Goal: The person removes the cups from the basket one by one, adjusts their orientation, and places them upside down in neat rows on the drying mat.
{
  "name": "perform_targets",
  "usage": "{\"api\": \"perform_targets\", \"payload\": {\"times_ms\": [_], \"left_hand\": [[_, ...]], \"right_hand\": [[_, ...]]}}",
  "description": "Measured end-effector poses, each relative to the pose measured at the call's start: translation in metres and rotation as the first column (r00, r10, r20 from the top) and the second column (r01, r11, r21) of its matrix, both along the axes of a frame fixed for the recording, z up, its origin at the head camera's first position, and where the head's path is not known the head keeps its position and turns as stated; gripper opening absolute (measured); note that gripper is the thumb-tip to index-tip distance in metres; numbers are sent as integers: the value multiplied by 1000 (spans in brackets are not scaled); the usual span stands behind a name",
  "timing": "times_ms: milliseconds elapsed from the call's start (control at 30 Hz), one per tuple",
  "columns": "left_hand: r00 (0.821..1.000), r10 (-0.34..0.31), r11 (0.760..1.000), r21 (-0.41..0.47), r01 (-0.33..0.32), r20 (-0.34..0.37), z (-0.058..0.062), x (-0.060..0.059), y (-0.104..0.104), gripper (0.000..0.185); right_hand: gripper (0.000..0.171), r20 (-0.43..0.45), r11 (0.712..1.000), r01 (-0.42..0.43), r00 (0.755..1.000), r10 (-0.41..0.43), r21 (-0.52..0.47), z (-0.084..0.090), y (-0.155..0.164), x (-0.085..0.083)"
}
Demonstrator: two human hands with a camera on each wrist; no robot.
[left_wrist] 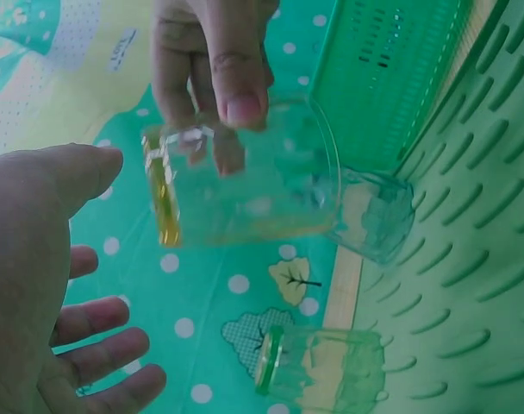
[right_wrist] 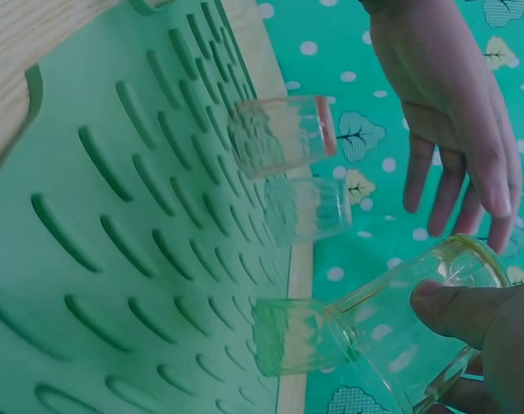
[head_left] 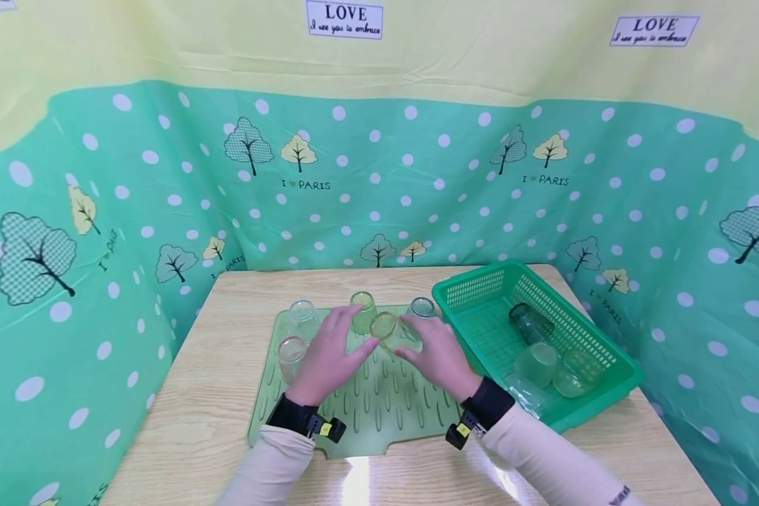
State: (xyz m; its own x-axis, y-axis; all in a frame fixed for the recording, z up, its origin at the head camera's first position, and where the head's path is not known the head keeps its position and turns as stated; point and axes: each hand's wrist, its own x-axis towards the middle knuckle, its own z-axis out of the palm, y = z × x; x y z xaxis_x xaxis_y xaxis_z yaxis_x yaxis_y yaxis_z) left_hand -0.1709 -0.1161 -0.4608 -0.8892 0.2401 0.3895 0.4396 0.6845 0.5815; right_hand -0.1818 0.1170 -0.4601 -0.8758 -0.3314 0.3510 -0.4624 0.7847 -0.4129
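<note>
My right hand [head_left: 439, 355] grips a yellow-tinted glass [head_left: 400, 339] in the air over the green draining mat [head_left: 379, 422]. The glass is tilted, its thick yellow end [left_wrist: 163, 194] towards my left hand [head_left: 329, 355]. In the left wrist view, that hand's fingers are spread and apart from the glass. Upended on the mat are a green glass [head_left: 363, 314], a blue-tinted glass [head_left: 422, 308], a clear glass [head_left: 303, 320] and a pink-tinted glass [head_left: 292, 357]. The right thumb [right_wrist: 456, 315] presses the side of the held glass.
To the right, a green plastic basket [head_left: 481, 277] holds several glasses, among them a dark glass [head_left: 531, 323] and a frosted-looking one [head_left: 536, 364]. Mat and basket sit on a wooden table [head_left: 190, 422]. A dotted green curtain [head_left: 405, 176] surrounds the back and sides.
</note>
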Motion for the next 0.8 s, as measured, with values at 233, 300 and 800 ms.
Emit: {"api": "perform_targets", "payload": {"times_ms": [233, 300, 800], "left_hand": [[999, -33, 999, -38, 33, -6, 0, 0, 7, 61], [999, -39, 998, -42, 38, -15, 0, 0, 7, 58], [998, 33, 998, -57, -30, 55, -10, -4, 3, 51]], "right_hand": [[65, -4, 997, -66, 998, 66, -28, -10, -13, 4], [64, -19, 996, -80, 997, 80, -35, -12, -15, 5], [78, 142, 995, -40, 989, 52, -88, -5, -10, -1]]}}
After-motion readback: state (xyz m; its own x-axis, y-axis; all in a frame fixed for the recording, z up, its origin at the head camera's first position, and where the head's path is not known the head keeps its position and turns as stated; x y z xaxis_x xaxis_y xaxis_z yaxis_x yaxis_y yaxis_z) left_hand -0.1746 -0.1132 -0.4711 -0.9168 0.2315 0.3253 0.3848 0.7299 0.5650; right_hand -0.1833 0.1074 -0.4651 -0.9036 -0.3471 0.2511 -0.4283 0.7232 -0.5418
